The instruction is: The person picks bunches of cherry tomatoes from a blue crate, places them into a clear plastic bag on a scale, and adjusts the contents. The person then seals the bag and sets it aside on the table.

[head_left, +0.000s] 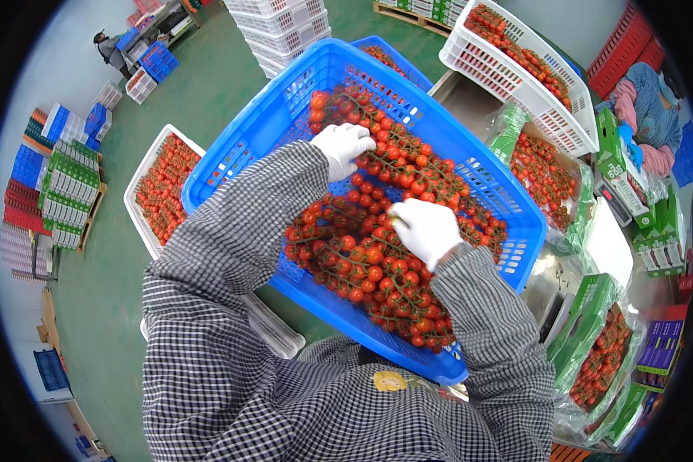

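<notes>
A large blue plastic crate (496, 167) with slotted walls stands tilted in front of me, holding many trusses of red cherry tomatoes (375, 271) on green stems. My left hand (342, 149), in a white glove, has its fingers curled at the upper truss (404, 150); whether they grip it is hidden. Lower and to the right, my right hand (427, 231), also white-gloved, pinches thumb and forefinger together over the tomatoes. A small yellow-green bit, seemingly stem, shows at those fingertips. A gap between the tomato heaps bares some of the crate's floor.
A white crate of tomatoes (131, 196) stands left, another (514, 81) at upper right. Lined green cartons of tomatoes (577, 329) sit on the metal table (540, 277) to my right. A co-worker (649, 115) is at far right, another person (112, 52) at far left. Stacked white crates (283, 29) rise behind.
</notes>
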Demonstrator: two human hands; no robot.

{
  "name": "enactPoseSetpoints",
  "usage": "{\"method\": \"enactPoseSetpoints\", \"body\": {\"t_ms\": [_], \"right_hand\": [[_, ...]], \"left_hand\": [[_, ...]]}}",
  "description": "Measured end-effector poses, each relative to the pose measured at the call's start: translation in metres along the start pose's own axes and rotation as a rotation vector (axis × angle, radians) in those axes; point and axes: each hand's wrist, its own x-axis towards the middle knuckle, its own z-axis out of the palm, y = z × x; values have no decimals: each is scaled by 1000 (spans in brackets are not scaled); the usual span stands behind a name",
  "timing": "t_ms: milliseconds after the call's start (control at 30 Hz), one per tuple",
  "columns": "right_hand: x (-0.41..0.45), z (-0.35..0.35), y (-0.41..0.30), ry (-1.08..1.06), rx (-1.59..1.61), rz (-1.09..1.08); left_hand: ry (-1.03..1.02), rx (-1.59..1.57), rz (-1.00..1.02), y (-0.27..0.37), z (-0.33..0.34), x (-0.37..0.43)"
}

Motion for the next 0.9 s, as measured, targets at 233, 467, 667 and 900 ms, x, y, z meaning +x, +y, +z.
{"method": "enactPoseSetpoints", "body": {"t_ms": [233,467,667,900], "right_hand": [[68,81,-49,-171,-101,2],[73,77,-51,-361,-44,157],[46,38,-49,-149,200,79],[-36,-50,29,378,659,366]], "left_hand": [[-298,-267,-265,-17,-10,-23],[-343,-408,-526,8,52,1],[-190,-726,-572,-8,63,2],[-366,-622,-456,-31,7,9]]}}
